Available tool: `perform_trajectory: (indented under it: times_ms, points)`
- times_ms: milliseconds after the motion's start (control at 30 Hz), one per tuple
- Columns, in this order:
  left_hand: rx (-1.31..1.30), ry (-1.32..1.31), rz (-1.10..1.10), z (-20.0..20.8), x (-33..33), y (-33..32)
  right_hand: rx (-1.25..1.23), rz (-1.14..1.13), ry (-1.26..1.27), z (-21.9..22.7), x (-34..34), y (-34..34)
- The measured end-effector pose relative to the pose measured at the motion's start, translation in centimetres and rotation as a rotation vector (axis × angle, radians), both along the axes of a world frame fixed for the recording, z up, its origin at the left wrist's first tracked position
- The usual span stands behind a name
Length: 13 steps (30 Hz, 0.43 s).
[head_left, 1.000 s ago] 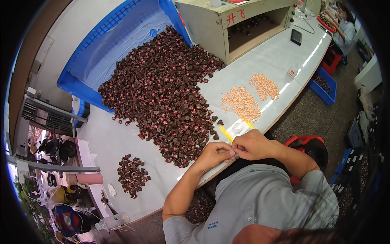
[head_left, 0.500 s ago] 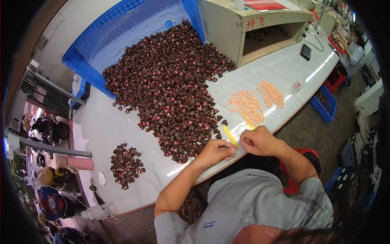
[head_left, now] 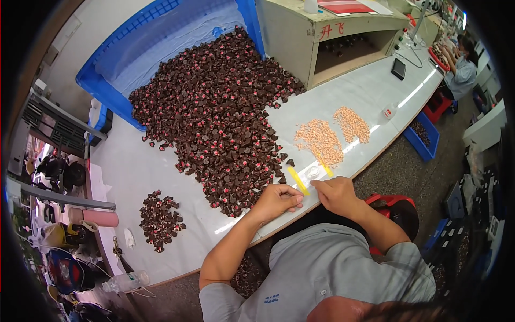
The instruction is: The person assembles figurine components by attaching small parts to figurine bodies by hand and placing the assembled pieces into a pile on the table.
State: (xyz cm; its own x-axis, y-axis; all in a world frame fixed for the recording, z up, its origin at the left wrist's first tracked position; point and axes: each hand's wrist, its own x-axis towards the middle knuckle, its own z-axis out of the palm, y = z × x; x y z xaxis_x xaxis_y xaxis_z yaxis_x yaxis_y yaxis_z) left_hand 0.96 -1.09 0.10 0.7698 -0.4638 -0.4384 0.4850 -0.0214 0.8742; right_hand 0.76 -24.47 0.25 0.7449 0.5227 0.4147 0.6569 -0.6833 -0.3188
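- At the near edge of the long white worktable (head_left: pixel 161 172), the left hand (head_left: pixel 276 199) and the right hand (head_left: pixel 337 194) are placed close together, just apart from each other.
- Between them, a small yellow strip (head_left: pixel 298 181) is seen lying on the table; it is narrow, flat and bright, and it lies at a slant, with its near end at the fingertips of the left hand.
- The left hand is curled, with the fingers bent toward the strip; whether something is pinched inside cannot be told.
- The right hand is also curled loosely, knuckles up, and its grasp cannot be told either.
- Just beyond the strip, a small clear round piece (head_left: pixel 312 172) is seen on the table.
- Behind the hands, a big heap of small dark brown parts with red spots (head_left: pixel 220 118) is spread over the table up to a blue plastic crate (head_left: pixel 107 70).
- To the right of this heap, two small piles of pale orange pieces (head_left: pixel 322 140) are laid near each other.
- Well to the left, a smaller heap of the same dark parts (head_left: pixel 160 218) is set apart.
- A beige box with an open front (head_left: pixel 332 37) is placed at the far side.
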Motion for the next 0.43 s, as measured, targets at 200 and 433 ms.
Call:
perform_trajectory:
  times_ms: [200,433]
  points:
    - [0.0,0.002,-0.013,0.24,-0.11,0.16,0.139,-0.016,0.081,0.07,-0.33,-0.1]
    - [0.002,0.004,0.007,0.13,-0.02,0.38,0.155,-0.109,0.224,0.39,-0.58,-0.17]
